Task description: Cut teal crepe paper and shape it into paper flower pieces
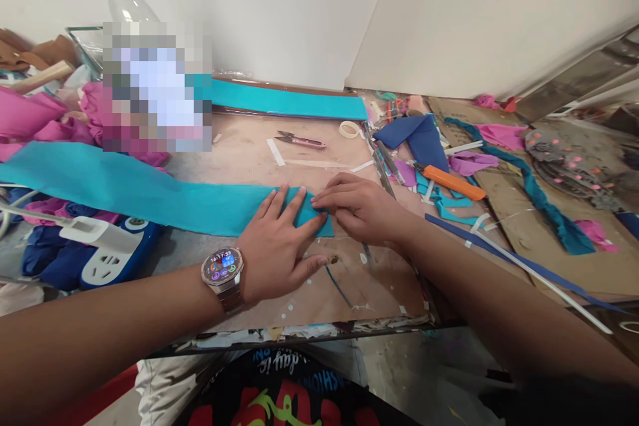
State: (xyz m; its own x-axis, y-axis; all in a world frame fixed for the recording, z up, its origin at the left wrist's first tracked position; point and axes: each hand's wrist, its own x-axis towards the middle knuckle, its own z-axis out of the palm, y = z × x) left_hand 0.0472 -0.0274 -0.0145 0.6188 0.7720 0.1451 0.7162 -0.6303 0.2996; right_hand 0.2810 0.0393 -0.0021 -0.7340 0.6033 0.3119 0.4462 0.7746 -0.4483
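Left hand point(277, 238): spread flat
Right hand point(360, 205): bunched (grip unclear)
Turquoise strip point(200, 206): end seemingly in progress, long remainder untouched

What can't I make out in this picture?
In the head view:
Near turquoise strip: left end, cut off by the left edge; part beneath the left hand, covered by it.
Right hand: whether it pinches the strip; its curl hides this.
Bottle: lower part, pixelated over.
Watch: icons too small to read.

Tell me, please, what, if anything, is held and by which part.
Left hand rests on the turquoise strip; whether right hand pinches its end is unclear.
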